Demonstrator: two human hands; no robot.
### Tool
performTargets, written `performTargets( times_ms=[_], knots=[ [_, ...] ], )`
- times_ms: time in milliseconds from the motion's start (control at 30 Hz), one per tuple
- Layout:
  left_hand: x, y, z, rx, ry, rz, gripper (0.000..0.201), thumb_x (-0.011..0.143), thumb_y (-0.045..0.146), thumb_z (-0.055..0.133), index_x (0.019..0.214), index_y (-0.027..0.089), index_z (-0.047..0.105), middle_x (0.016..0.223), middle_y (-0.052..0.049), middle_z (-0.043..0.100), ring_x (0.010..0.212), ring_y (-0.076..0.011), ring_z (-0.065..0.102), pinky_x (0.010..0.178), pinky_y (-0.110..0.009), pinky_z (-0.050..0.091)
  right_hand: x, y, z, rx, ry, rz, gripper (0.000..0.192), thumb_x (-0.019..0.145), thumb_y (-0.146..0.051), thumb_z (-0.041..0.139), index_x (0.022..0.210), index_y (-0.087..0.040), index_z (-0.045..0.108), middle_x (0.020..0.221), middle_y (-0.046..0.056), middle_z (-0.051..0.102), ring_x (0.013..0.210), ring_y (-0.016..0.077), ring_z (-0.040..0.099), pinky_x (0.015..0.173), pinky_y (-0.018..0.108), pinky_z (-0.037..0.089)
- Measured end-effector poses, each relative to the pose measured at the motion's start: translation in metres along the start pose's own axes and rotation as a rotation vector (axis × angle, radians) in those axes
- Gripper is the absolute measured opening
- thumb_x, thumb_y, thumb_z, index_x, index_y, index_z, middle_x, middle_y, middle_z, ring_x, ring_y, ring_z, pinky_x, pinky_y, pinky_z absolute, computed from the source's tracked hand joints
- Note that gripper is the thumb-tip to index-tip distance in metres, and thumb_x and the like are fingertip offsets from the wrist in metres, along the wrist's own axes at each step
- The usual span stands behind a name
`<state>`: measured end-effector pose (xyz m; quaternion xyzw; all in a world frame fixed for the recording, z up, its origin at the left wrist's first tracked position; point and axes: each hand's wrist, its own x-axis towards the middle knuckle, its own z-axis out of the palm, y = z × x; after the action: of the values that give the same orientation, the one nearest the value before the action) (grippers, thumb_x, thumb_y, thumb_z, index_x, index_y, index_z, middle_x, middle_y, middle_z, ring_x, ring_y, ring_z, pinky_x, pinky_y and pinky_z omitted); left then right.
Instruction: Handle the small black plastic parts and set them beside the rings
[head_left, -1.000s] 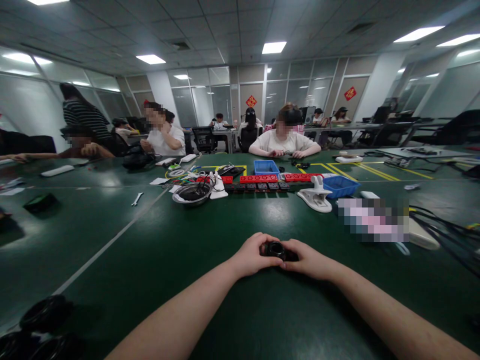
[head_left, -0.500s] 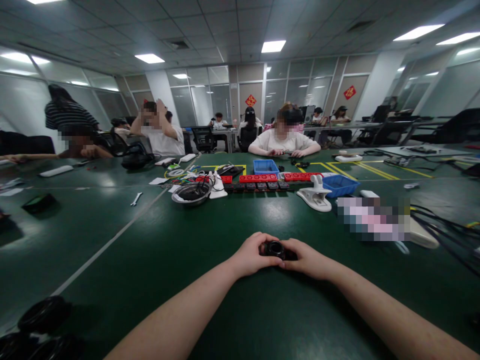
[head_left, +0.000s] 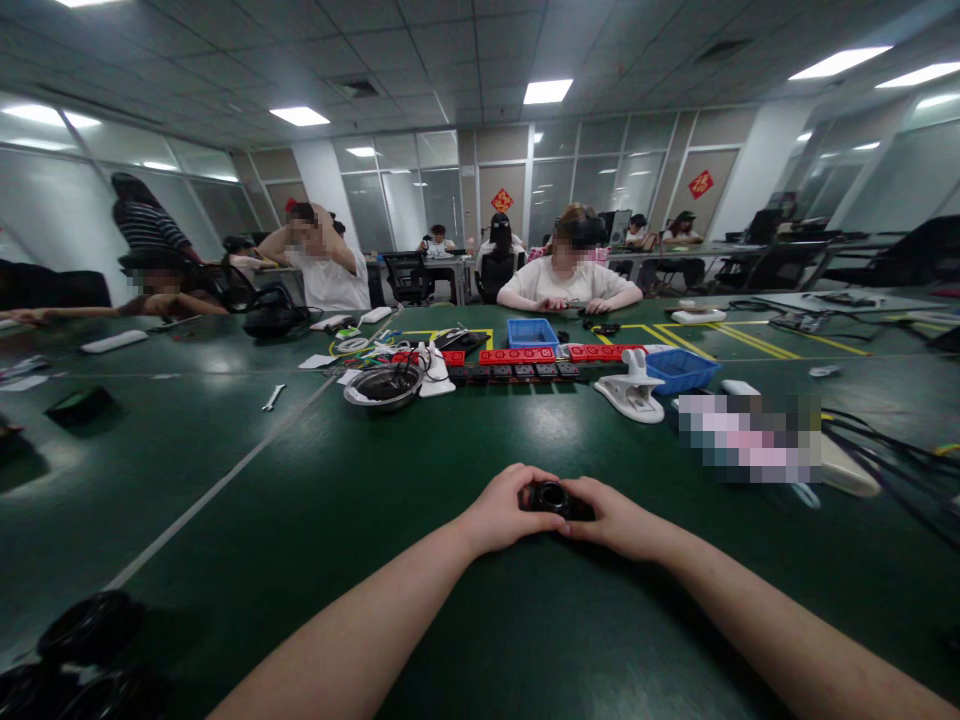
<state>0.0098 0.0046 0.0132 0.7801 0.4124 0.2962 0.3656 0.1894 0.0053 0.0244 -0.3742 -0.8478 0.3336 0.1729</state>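
Observation:
Both hands are closed around a glossy black ring-shaped part (head_left: 553,496) with a round opening on top, at the green table in front of me. My left hand (head_left: 506,510) wraps its left side, thumb along the near edge. My right hand (head_left: 609,515) grips from the right, and the thumbs nearly meet at the front. The fingers hide much of the part, so its exact kind is unclear. Similar black round parts (head_left: 90,628) are grouped at the lower left corner.
Beyond my hands stand a metal bowl (head_left: 382,388), a red and black power strip (head_left: 517,357), a white clamp stand (head_left: 631,388) and a blue tray (head_left: 681,371). A wrench (head_left: 274,397) lies to the left. Cables (head_left: 885,450) run along the right. A person (head_left: 570,275) sits opposite.
My hands and the black part hold the same position. In the background, the standing person at the far left has shifted right, and a seated person's raised arms have moved slightly.

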Motion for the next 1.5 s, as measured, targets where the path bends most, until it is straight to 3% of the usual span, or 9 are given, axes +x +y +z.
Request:
performTargets(
  times_ms=[200, 400, 500, 667, 800, 1033, 1500],
  knots=[
    [-0.001, 0.005, 0.003, 0.005, 0.038, -0.048, 0.044, 0.056, 0.035, 0.066, 0.096, 0.019, 0.053, 0.086, -0.002, 0.047, 0.066, -0.0109, 0.045, 0.058, -0.023, 0.038, 0.001, 0.007, 0.005, 0.01, 0.038, 0.073, 0.025, 0.066, -0.03, 0.057, 0.086, -0.014, 0.052, 0.077, 0.002, 0.056, 0.066, 0.013, 0.049, 0.055, 0.022, 0.036],
    [-0.002, 0.01, 0.016, 0.14, 0.285, -0.124, 0.041, 0.056, 0.036, 0.066, 0.091, 0.019, 0.052, 0.087, -0.002, 0.049, 0.078, -0.0163, 0.048, 0.066, -0.027, 0.039, 0.009, 0.005, 0.025, -0.283, 0.278, 0.338, 0.022, 0.063, -0.032, 0.057, 0.071, -0.016, 0.044, 0.066, 0.001, 0.052, 0.058, 0.0121, 0.047, 0.047, 0.021, 0.028],
    [-0.002, 0.009, 0.018, 0.19, 0.349, -0.127, 0.039, 0.058, 0.037, 0.064, 0.09, 0.019, 0.052, 0.087, -0.003, 0.049, 0.078, -0.0169, 0.048, 0.067, -0.028, 0.039, 0.011, -0.001, 0.029, -0.395, 0.319, 0.391, 0.019, 0.067, -0.033, 0.052, 0.073, -0.017, 0.045, 0.069, 0.003, 0.053, 0.06, 0.0134, 0.048, 0.049, 0.022, 0.028],
    [-0.001, 0.004, 0.006, 0.039, 0.156, -0.06, 0.04, 0.058, 0.031, 0.065, 0.094, 0.018, 0.053, 0.085, -0.002, 0.047, 0.069, -0.0124, 0.047, 0.06, -0.024, 0.039, 0.003, -0.001, 0.02, -0.286, 0.262, 0.255, 0.043, 0.06, -0.047, 0.058, 0.088, -0.017, 0.048, 0.082, 0.005, 0.055, 0.071, 0.0173, 0.051, 0.055, 0.024, 0.034],
    [-0.001, 0.003, -0.002, -0.058, 0.009, -0.009, 0.04, 0.059, 0.031, 0.064, 0.096, 0.018, 0.054, 0.084, -0.002, 0.047, 0.068, -0.011, 0.046, 0.06, -0.022, 0.039, -0.003, 0.005, 0.007, -0.1, 0.139, 0.047, 0.06, 0.058, -0.041, 0.063, 0.11, -0.02, 0.042, 0.101, 0.006, 0.053, 0.088, 0.0192, 0.05, 0.072, 0.029, 0.037],
    [0.0, 0.004, -0.003, -0.034, -0.028, 0.03, 0.044, 0.06, 0.032, 0.064, 0.101, 0.02, 0.053, 0.086, -0.002, 0.046, 0.073, -0.0127, 0.046, 0.065, -0.024, 0.038, -0.001, 0.008, -0.003, 0.02, -0.005, -0.016, 0.035, 0.064, -0.028, 0.06, 0.097, -0.018, 0.054, 0.09, 0.003, 0.057, 0.08, 0.0174, 0.051, 0.069, 0.028, 0.039],
    [-0.002, 0.006, -0.003, -0.028, -0.041, 0.022, 0.045, 0.062, 0.033, 0.062, 0.104, 0.023, 0.05, 0.086, -0.001, 0.045, 0.07, -0.0118, 0.044, 0.062, -0.024, 0.038, 0.0, 0.01, -0.001, 0.052, -0.014, -0.005, 0.03, 0.066, -0.026, 0.058, 0.094, -0.016, 0.054, 0.087, 0.003, 0.056, 0.077, 0.0162, 0.05, 0.066, 0.026, 0.038]
  ],
)
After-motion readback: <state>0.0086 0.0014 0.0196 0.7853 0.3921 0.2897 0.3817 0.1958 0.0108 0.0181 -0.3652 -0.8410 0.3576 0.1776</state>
